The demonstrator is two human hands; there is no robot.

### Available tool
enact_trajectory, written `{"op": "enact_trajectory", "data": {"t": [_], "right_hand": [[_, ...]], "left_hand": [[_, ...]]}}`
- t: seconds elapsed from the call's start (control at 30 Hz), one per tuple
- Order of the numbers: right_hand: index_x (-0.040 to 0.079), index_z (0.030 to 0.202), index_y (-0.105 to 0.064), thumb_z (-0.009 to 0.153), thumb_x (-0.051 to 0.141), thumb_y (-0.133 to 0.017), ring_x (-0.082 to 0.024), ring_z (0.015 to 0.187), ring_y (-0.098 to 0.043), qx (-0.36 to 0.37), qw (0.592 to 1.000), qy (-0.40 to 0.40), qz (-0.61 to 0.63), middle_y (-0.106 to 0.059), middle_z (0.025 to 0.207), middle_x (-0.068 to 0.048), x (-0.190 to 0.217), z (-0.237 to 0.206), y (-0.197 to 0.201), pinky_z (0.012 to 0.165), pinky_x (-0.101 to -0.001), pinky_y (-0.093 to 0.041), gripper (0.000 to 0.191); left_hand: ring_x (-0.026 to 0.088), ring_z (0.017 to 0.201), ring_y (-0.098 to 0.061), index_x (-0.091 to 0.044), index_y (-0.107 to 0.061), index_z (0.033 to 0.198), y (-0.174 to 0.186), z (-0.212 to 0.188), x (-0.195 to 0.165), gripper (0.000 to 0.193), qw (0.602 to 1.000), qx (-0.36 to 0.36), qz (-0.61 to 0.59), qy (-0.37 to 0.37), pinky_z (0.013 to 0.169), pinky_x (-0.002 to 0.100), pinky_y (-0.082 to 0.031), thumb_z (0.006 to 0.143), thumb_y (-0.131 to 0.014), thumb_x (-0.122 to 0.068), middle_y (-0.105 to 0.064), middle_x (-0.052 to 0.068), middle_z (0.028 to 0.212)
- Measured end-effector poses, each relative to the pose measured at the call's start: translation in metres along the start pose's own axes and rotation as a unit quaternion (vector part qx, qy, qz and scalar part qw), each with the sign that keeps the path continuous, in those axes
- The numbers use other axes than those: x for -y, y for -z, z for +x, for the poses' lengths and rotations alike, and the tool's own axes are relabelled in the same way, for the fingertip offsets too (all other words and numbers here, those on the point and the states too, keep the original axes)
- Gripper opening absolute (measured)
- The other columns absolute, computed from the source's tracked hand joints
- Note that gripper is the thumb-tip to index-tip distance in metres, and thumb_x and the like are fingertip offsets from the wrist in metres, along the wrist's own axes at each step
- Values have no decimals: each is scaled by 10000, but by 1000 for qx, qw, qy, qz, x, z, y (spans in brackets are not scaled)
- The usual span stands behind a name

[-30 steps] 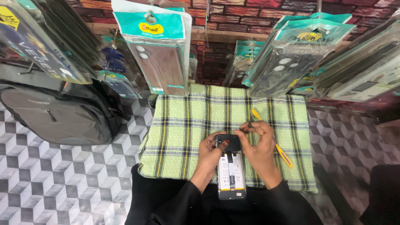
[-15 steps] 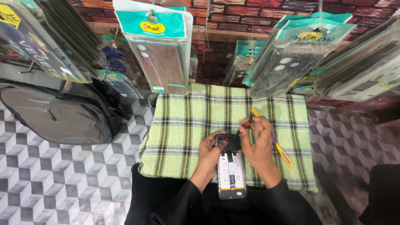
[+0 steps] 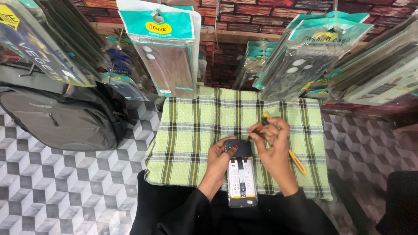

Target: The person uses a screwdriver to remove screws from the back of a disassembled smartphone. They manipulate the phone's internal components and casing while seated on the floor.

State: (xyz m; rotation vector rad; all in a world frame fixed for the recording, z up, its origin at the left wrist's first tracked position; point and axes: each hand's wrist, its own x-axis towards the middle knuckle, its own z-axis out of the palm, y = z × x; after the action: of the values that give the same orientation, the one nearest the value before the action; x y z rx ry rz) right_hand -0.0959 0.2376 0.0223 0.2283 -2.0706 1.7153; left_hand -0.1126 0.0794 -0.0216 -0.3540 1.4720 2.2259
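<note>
Opened phone (image 3: 241, 176) lying on green plaid cloth (image 3: 191, 130), 6 o'clock edge. Left hand (image 3: 220, 157) pinching its top corner; right hand (image 3: 272, 139) gripping screwdriver (image 3: 257, 130) — tip angling toward camera end. Keeping driver steady, phone braced — slipping likely otherwise.

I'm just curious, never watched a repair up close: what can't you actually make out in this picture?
- Screwdriver tip: too small, head view; contact with the opened phone unclear.
- Phone's top corners: covered by left hand and right hand.
- Yellow tool: upper part behind the right hand.
- Phone's inner parts: too small.
</note>
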Motion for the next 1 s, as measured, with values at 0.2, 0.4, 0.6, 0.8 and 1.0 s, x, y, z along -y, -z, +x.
{"op": "enact_trajectory", "data": {"t": [0.2,0.4,0.6,0.8,1.0], "right_hand": [[43,1374,-305,948,-104,-662,-201,969,-685,-33,992,72,-103,-631,1094,-174,-3,-4,-5,891,-311,-579,575],[74,1312,-298,877,-28,-810,-157,827,-640,-111,979,50,-162,-614,981,-124,-3,-8,-3,738,-263,-535,681],[100,1471,-192,1137,-35,-553,-176,1016,-633,-154,987,20,38,-610,1129,-144,-1,-12,-3,921,-300,-534,510],[113,1545,-271,1133,72,-454,-104,756,-600,-151,986,-51,57,-584,1010,-56,-3,-9,8,681,-257,-548,452],[42,1221,-671,1092,86,-601,-31,688,-444,-113,986,-118,-26,-578,905,-5,-15,-10,6,577,-214,-344,153]], "left_hand": [[131,844,-712,-17,-673,1243,-1,-1,-2,314,1000,-7,5,8,746,275,-574,943,-599,36,-757,89,1017],[150,852,-719,-26,-675,1231,-3,-5,-10,335,1000,-2,-15,23,765,284,-585,915,-594,50,-758,77,1015],[137,856,-702,-33,-684,1252,-4,-12,-19,346,999,17,-15,27,814,273,-553,915,-610,-10,-754,88,992],[138,891,-671,-21,-701,1276,-2,-14,-21,332,999,35,-38,6,838,280,-530,974,-599,-111,-716,74,1010],[146,1038,-675,-53,-682,1259,-2,-11,-21,347,999,7,-31,9,934,290,-524,989,-540,-217,-726,41,1110]]}}
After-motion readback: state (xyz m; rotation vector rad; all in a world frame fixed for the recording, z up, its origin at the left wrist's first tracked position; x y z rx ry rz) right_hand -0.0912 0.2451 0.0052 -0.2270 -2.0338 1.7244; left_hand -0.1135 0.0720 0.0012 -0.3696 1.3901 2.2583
